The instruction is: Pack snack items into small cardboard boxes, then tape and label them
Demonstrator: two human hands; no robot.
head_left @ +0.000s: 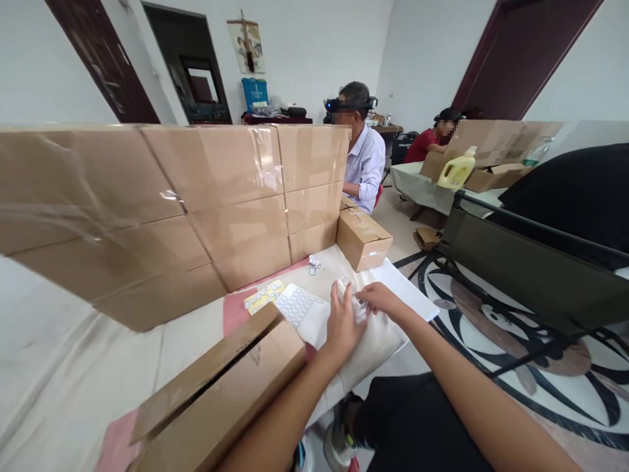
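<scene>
My left hand (341, 324) is curled around a small white object (344, 286) above the cloth-covered table (196, 334). My right hand (379, 298) meets it from the right and pinches the same small white object at its lower end. Just left of my hands a white sheet of small labels (297, 305) lies flat, with a yellow printed card (264, 295) beside it. A few tiny white pieces (314, 265) lie farther back on the cloth.
A wall of taped cardboard boxes (162, 210) stands across the table, a small box (363, 239) at its right end, an open carton (221, 393) near me. Two other people sit behind. A dark folding cot (531, 262) stands on the right.
</scene>
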